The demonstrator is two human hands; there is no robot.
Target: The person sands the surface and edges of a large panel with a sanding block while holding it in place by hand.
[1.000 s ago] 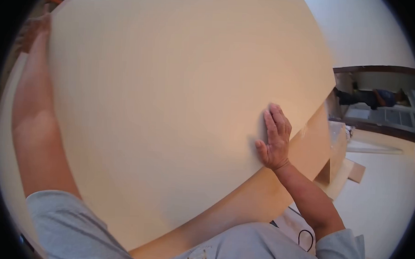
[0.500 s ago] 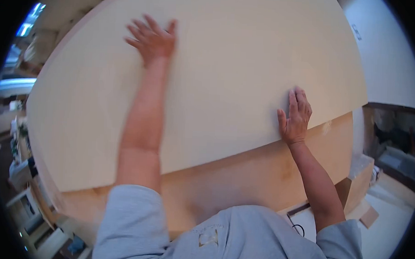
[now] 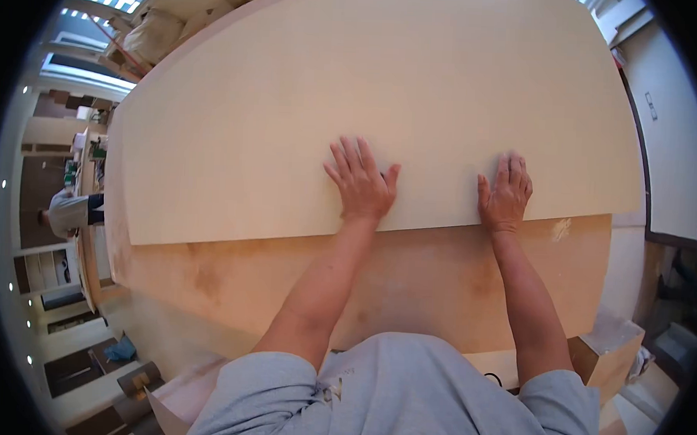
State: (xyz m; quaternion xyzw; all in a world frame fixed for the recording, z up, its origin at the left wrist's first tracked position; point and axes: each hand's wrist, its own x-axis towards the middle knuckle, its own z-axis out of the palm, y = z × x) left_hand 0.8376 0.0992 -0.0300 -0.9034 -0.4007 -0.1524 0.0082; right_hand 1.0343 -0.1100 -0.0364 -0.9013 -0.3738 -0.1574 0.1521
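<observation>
A large pale board (image 3: pixel 448 74) lies flat on a wooden worktop (image 3: pixel 283 285), whose stained front strip shows below the board's near edge. My left hand (image 3: pixel 361 181) rests on the board near that edge, palm down, with its fingers spread. To its right, my right hand (image 3: pixel 505 195) also lies flat on the board, thumb apart from the fingers. Neither hand grips anything. A light scuffed patch (image 3: pixel 561 229) marks the worktop at the right.
At the far left another person (image 3: pixel 70 211) stands by a long bench. An open cardboard box (image 3: pixel 607 353) is at the lower right, near a white panel (image 3: pixel 667 130). Wrapped bundles (image 3: pixel 152 38) lie beyond the board at the upper left.
My left hand has come from the board's far left side down toward its near edge, closer to my right hand. The board's near edge now looks more level, and the view has turned.
</observation>
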